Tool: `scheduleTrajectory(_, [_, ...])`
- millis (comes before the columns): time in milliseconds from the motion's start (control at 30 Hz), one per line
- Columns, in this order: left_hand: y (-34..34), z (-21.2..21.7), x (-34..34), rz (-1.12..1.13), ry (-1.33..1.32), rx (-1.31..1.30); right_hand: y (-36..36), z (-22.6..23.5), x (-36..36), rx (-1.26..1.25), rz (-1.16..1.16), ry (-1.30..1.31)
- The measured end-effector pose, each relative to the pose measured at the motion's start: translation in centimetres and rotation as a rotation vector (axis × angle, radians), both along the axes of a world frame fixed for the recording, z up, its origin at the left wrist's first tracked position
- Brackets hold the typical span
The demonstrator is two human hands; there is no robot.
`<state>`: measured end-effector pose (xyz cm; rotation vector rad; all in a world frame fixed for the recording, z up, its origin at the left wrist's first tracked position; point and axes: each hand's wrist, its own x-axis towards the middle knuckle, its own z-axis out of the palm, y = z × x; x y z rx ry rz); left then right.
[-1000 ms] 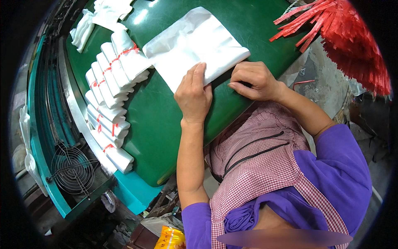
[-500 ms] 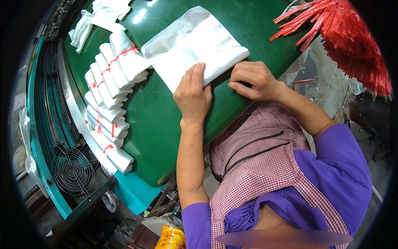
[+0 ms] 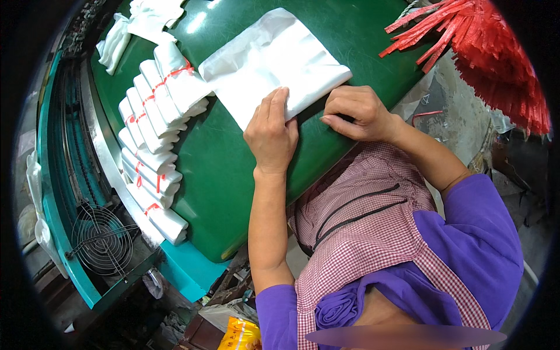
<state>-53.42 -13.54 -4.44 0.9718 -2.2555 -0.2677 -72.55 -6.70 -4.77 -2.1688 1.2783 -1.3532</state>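
Note:
A folded stack of thin white plastic bags [image 3: 274, 55] lies flat on the green tabletop, its near edge rolled or folded over toward me. My left hand [image 3: 272, 134] rests on that near edge, fingers stretched out flat and close together on the plastic. By the right-hand corner of the stack, my right hand [image 3: 359, 114] is loosely curled, knuckles up, just beside the folded edge. Between its thumb and bent fingers I see nothing held, though the inner fingertips are partly hidden.
Left of the stack, rolled white bundles [image 3: 149, 116] tied with red strips form a row on the green table [image 3: 216, 186]. More white plastic [image 3: 154, 17] lies far left. A bunch of red strips [image 3: 496, 58] hangs at right. A teal machine frame with a round wire guard [image 3: 105, 239] borders the left.

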Motion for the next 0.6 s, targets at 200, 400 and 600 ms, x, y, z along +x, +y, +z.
scheduleTrajectory(200, [-0.05, -0.1, 0.03, 0.002, -0.002, -0.009, -0.01, 0.09, 0.08, -0.007, -0.007, 0.001])
scheduleTrajectory(400, [-0.1, -0.02, 0.01, 0.003, 0.0, -0.01, -0.03, -0.03, 0.08, -0.006, -0.007, -0.001])
scheduleTrajectory(600, [-0.18, -0.17, 0.0, 0.001, 0.007, -0.013, -0.04, -0.08, 0.07, -0.013, -0.012, 0.009])
